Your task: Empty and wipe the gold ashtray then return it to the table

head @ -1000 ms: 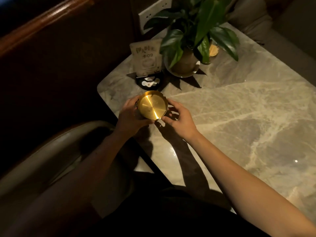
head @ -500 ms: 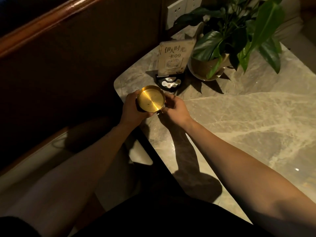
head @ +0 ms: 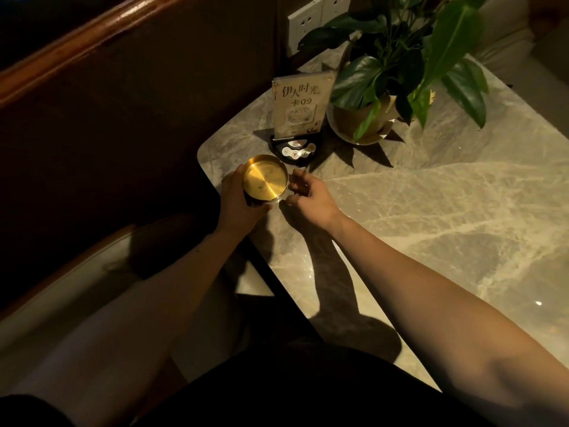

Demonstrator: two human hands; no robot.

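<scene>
The gold ashtray (head: 265,180) has moved closer to the table sign (head: 300,107); the left hand (head: 238,201) still grips it. The right hand (head: 309,197) has loosened, fingers spread beside the rim; placement seems near.

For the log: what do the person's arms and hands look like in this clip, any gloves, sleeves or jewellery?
Both arms are bare from wrist to past the elbow, with no sleeves in view. The left hand and right hand are ungloved, with no visible watch, ring or bracelet. A small dark spot marks the left forearm. Dim light hides finer detail.

Marble table (head: 431,241), sign stand (head: 300,118), potted plant (head: 363,121)
</scene>
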